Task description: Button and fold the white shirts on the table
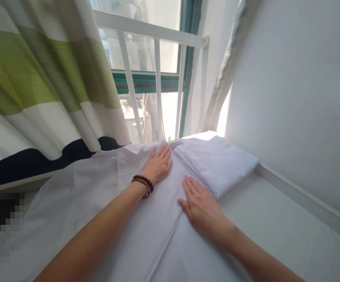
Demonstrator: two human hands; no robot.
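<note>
A white buttoned shirt (pixel 90 184) lies spread over a pale flat surface (pixel 278 219), its button placket running left of my hands. My left hand (pixel 158 162) rests flat on the cloth near the far edge, fingers extended. Closer to me and further right, my right hand (pixel 200 201) presses palm down on the fabric, fingers stretched out beside a long crease. Just beyond it is a folded layer of white cloth (pixel 219 160); whether this belongs to the same shirt I cannot tell. Neither hand grips anything. Dark beads circle my left wrist.
White railing bars (pixel 158 74) stand before a green-framed window (pixel 149 81) at the back. A striped curtain (pixel 46 74) hangs on the left, and a white wall (pixel 299 90) bounds the right. A raised ledge (pixel 304 196) runs along that wall's base.
</note>
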